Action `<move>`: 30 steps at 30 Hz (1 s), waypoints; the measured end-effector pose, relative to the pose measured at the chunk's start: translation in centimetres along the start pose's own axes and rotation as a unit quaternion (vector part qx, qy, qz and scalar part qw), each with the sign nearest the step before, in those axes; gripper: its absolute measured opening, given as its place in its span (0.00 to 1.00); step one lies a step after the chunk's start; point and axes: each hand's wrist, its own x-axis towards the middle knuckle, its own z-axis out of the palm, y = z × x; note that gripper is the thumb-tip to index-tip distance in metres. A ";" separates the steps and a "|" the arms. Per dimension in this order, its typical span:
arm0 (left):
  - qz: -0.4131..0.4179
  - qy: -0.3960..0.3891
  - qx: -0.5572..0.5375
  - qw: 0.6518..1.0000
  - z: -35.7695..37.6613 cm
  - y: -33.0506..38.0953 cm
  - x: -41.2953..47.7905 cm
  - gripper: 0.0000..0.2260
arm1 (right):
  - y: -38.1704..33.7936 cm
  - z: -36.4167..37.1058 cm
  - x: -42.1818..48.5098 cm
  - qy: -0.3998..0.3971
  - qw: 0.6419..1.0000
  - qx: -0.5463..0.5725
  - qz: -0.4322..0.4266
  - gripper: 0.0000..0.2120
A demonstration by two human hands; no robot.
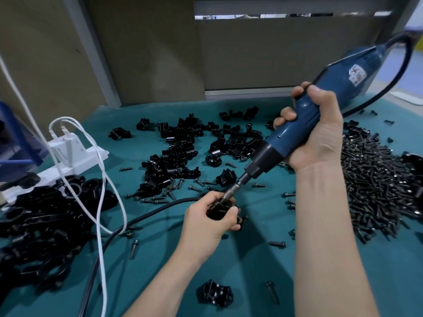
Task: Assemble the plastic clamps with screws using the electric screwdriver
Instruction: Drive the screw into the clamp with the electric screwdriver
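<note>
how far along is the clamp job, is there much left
Done, it seems: a pile of clamps at the left, plus a lone clamp nearest the camera. In hand: the left hand holds a clamp while the right hand grips the electric screwdriver, bit on it. Left: many loose clamp halves mid-table and a big heap of screws at the right.

We note the blue corded electric screwdriver (283, 140) tilted bit-down toward the left, its tip seated on a black plastic clamp (219, 208) held just above the table (251, 259). Loose clamp parts (183, 145) lie scattered mid-table. A heap of black screws (375, 179) lies at right, piled clamps (41, 225) at left, and a single clamp (215, 292) sits alone nearest us.
</note>
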 end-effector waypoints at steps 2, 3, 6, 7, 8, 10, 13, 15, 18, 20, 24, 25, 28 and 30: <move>-0.003 -0.009 0.003 1.000 0.0 0.0 0.0 0.06 | 0.0 0.0 -0.1 -0.025 1.000 -0.006 -0.008 0.01; -0.007 -0.012 0.001 1.000 -0.1 0.0 0.1 0.05 | 0.0 0.1 -0.1 -0.037 0.999 -0.009 -0.011 0.01; -0.024 -0.017 -0.027 0.999 -0.2 0.1 0.2 0.05 | 0.2 0.2 -0.1 -0.066 0.998 -0.009 -0.014 0.02; -0.027 -0.018 -0.037 0.999 -0.2 0.1 0.2 0.05 | 0.2 0.2 -0.1 -0.071 0.997 -0.006 -0.013 0.02; -0.030 -0.019 -0.046 0.998 -0.3 0.1 0.2 0.05 | 0.3 0.2 0.0 -0.073 0.997 -0.002 -0.011 0.02; -0.035 -0.021 -0.062 0.997 -0.4 0.2 0.2 0.04 | 0.4 0.1 0.0 -0.074 0.997 0.008 -0.007 0.02; -0.038 -0.026 -0.067 0.997 -0.5 0.2 0.3 0.04 | 0.5 -0.1 0.1 -0.073 0.997 0.013 -0.003 0.02; -0.037 -0.025 -0.071 0.996 -0.4 0.2 0.3 0.04 | 0.6 -0.1 0.1 -0.076 0.997 0.014 -0.003 0.02; -0.035 -0.020 -0.078 0.996 -0.4 0.3 0.2 0.04 | 0.8 0.0 0.1 -0.077 0.997 0.011 -0.002 0.02; -0.036 -0.016 -0.080 0.996 -0.4 0.2 0.2 0.04 | 0.9 0.0 0.1 -0.076 0.997 0.012 0.001 0.02; -0.035 -0.013 -0.080 0.996 -0.4 0.2 0.2 0.04 | 1.0 0.1 0.2 -0.075 0.997 0.014 0.007 0.03; -0.034 -0.011 -0.079 0.996 -0.4 0.2 0.2 0.04 | 1.1 0.2 0.2 -0.073 0.997 0.013 0.010 0.03; -0.033 -0.007 -0.078 0.996 -0.3 0.2 0.2 0.04 | 1.2 0.2 0.2 -0.068 0.998 0.008 0.012 0.03; -0.032 -0.005 -0.077 0.997 -0.3 0.2 0.2 0.04 | 1.2 0.3 0.2 -0.067 0.998 0.009 0.015 0.03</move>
